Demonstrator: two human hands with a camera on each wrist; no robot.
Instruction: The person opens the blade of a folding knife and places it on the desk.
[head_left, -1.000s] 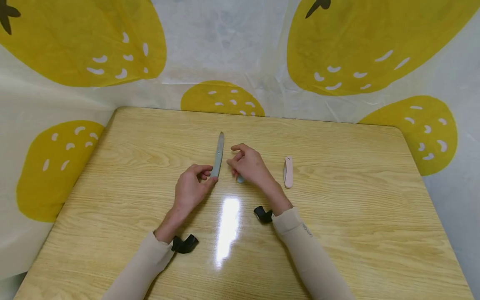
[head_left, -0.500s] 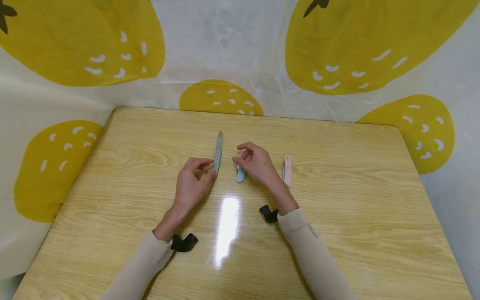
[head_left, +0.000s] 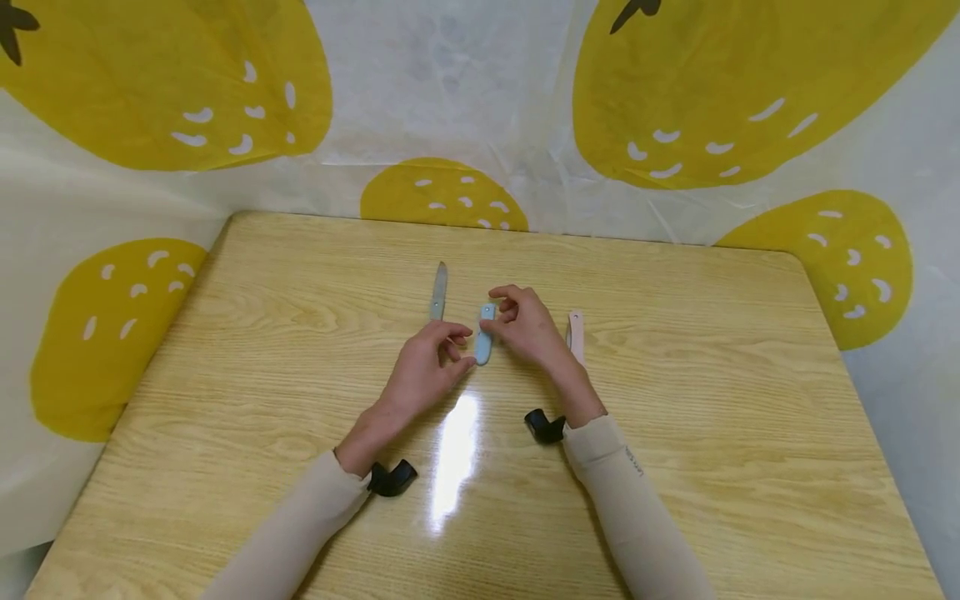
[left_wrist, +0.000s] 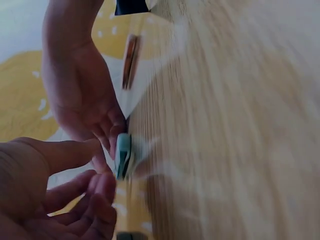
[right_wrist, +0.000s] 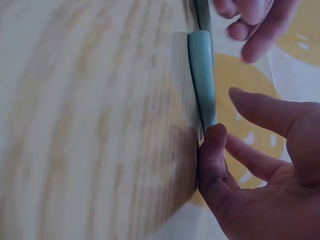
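Note:
A light blue folding knife (head_left: 483, 348), its blade folded in, lies on the table between my hands. My right hand (head_left: 528, 329) is at its far end; in the right wrist view a fingertip (right_wrist: 216, 132) meets the end of the blue handle (right_wrist: 202, 75), while the thumb stands apart. Coming in from the left, my left hand (head_left: 423, 368) has its thumb and loosely bent fingers close to the near end. Just beyond the left hand lies a grey-green folding knife (head_left: 439, 292) with its blade out, its handle mostly hidden by that hand.
A pink folding knife (head_left: 576, 333), folded, lies right of my right hand, partly behind the wrist. Black wrist-worn pieces (head_left: 393, 478) jut from both cuffs. The wood-grain table (head_left: 712, 375) meets a patterned curtain (head_left: 450, 92) at the back and sides.
My left hand has let go of the grey-green knife and moved right to the blue knife. My right hand has shifted slightly right, uncovering more of the blue knife.

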